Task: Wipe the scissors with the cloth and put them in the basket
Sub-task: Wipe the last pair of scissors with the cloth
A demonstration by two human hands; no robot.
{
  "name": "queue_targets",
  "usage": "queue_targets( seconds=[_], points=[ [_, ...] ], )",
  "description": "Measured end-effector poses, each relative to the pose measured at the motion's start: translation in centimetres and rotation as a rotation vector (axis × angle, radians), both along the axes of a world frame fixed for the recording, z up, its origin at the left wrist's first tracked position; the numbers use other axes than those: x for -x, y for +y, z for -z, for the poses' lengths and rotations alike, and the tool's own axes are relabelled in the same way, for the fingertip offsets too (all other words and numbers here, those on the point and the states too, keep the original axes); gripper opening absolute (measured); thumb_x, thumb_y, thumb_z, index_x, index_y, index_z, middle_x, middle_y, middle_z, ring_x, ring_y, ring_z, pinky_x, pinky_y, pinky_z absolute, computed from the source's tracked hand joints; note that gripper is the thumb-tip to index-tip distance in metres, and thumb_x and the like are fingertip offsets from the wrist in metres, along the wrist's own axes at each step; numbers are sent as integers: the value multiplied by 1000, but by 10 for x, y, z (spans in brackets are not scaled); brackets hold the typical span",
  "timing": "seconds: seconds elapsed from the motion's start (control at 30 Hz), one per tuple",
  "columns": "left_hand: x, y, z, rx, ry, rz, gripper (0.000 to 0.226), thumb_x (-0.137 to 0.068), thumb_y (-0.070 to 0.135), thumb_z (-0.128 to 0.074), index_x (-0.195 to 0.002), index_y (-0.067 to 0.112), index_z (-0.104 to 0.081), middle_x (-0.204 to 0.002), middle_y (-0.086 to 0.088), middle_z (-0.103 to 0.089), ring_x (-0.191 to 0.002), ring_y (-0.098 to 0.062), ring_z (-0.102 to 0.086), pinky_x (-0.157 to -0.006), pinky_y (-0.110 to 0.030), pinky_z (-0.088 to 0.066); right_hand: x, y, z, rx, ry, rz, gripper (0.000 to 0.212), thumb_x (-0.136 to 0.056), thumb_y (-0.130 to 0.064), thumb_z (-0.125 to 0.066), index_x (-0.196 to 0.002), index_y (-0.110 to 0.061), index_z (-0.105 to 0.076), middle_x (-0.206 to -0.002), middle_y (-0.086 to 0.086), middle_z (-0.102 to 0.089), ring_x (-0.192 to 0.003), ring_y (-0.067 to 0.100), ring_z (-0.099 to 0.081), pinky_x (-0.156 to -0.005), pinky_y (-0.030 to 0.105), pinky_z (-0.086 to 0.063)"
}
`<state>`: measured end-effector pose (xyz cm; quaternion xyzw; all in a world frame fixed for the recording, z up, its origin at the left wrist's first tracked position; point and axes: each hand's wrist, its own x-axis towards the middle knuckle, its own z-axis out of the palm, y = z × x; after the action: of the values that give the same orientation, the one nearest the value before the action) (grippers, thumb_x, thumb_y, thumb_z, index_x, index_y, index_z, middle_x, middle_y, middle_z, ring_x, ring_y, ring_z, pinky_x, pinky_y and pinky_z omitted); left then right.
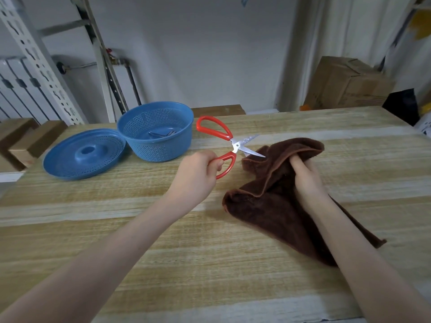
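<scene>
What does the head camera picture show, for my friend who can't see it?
A person's left hand holds open red-handled scissors by one loop, blades pointing at a brown cloth gripped by the right hand on a wooden table. A blue basket and a blue lid sit to the left.

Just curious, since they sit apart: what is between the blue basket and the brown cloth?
In the head view, the scissors, blades open, held by the left hand, hang between basket and cloth.
</scene>
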<state>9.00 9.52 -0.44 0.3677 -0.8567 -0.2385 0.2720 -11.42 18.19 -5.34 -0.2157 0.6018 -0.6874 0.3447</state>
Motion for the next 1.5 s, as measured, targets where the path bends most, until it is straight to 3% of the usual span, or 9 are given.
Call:
queue_targets(
  seconds=[0.1,0.17,0.27,0.5,0.7,0.83,1.07,1.23,1.5],
  points=[
    [5,4,3,38,-21,27,22,-97,16,-52,-77,12,-61,-62,8,-53,-65,-19,-55,-64,-31,-40,-6,-9,-12,-61,166,-126,29,-97,-41,-53,-116,-23,-63,-117,-2,-67,-111,16,-61,-101,35,-46],
    [9,8,5,75,-39,47,22,-97,16,-52,-80,9,-64,-65,2,-57,-67,-22,-56,-64,-34,-40,-17,-16,-20,-70,438,-194,9,-96,-30,-57,-94,-28,-66,-99,-10,-68,-99,4,-63,-87,19,-48],
    [11,11,5,80,-36,42,23,-97,16,-51,-82,5,-65,-69,-4,-61,-68,-24,-57,-64,-35,-42,-23,-25,-22,-63,810,-165,10,-92,-24,-63,-96,-16,-68,-91,-8,-68,-86,-2,-61,-74,9,-45],
    [12,10,4,10,-67,19,25,-98,18,-50,-78,11,-63,-63,8,-53,-65,-14,-53,-58,-24,-35,-28,-24,-12,35,904,-125,17,-91,-22,-60,-103,-13,-68,-96,0,-70,-93,9,-65,-86,29,-53],
    [10,5,-4,-157,-69,33,28,-99,25,-52,-77,15,-66,-78,1,-65,-77,-19,-66,-75,-37,-54,-31,-10,-7,-13,1718,197,32,-86,-25,-52,-74,1,-64,-60,13,-61,-49,31,-58,-48,28,-45],
    [13,7,-7,-133,-91,24,28,-99,23,-50,-79,13,-66,-75,2,-63,-79,-19,-66,-73,-32,-51,-32,-10,-6,-112,1645,124,17,-67,1,-77,-75,4,-62,-63,16,-61,-55,35,-60,-55,34,-49],
    [20,12,-5,-62,-107,33,26,-99,20,-50,-85,7,-67,-76,-7,-66,-74,-21,-63,-65,-32,-48,-29,-17,-12,-116,1541,146,39,-83,-39,-49,-84,-7,-70,-69,7,-67,-59,27,-61,-59,26,-38],
    [18,10,-12,-108,-71,37,28,-99,22,-50,-83,8,-69,-80,-4,-66,-80,-22,-67,-77,-38,-54,-30,-21,-8,-102,1536,254,28,-72,-29,-81,-68,-5,-67,-56,6,-62,-49,26,-58,-55,21,-31],
    [15,4,-14,-147,-125,27,27,-99,23,-51,-78,14,-65,-70,3,-59,-78,-21,-66,-73,-31,-50,-25,-13,-7,-18,1313,89,22,-75,-9,-74,-61,-11,-57,-59,-1,-54,-55,17,-51,-60,25,-44]
  ],
)
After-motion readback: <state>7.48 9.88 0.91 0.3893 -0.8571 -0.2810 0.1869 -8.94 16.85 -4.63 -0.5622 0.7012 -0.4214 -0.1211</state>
